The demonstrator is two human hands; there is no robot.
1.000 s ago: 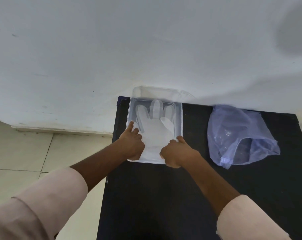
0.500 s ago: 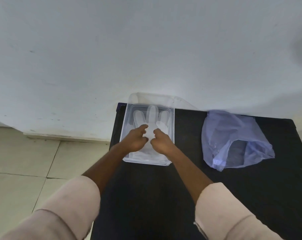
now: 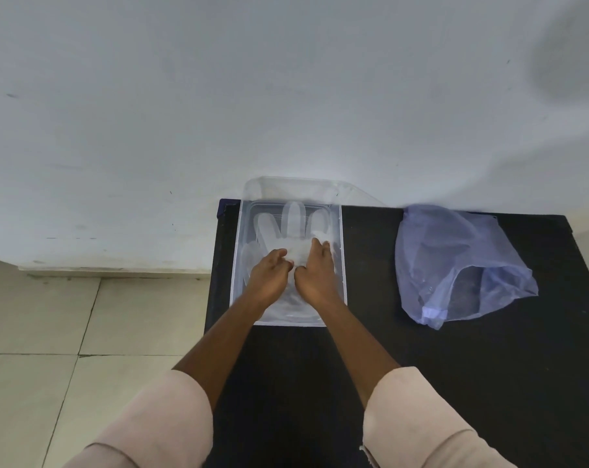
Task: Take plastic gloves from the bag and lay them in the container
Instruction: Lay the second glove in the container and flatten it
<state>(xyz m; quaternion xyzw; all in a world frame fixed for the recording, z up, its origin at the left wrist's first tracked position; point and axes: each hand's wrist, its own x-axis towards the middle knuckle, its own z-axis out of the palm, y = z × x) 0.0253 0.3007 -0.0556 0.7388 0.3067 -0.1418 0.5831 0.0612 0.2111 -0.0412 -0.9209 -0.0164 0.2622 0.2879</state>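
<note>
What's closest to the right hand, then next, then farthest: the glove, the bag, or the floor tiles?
From the right hand:
1. Glove: right under it, inside the container.
2. Bag: to its right, on the black table.
3. Floor tiles: far left, past the left hand and table edge.

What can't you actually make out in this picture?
- Head view: the lower part of the clear plastic glove, covered by the left hand and right hand.
- How many gloves lie in the clear rectangular plastic container: the layers are see-through.
- What remains inside the crumpled bluish translucent plastic bag: its folds blur it.
</note>
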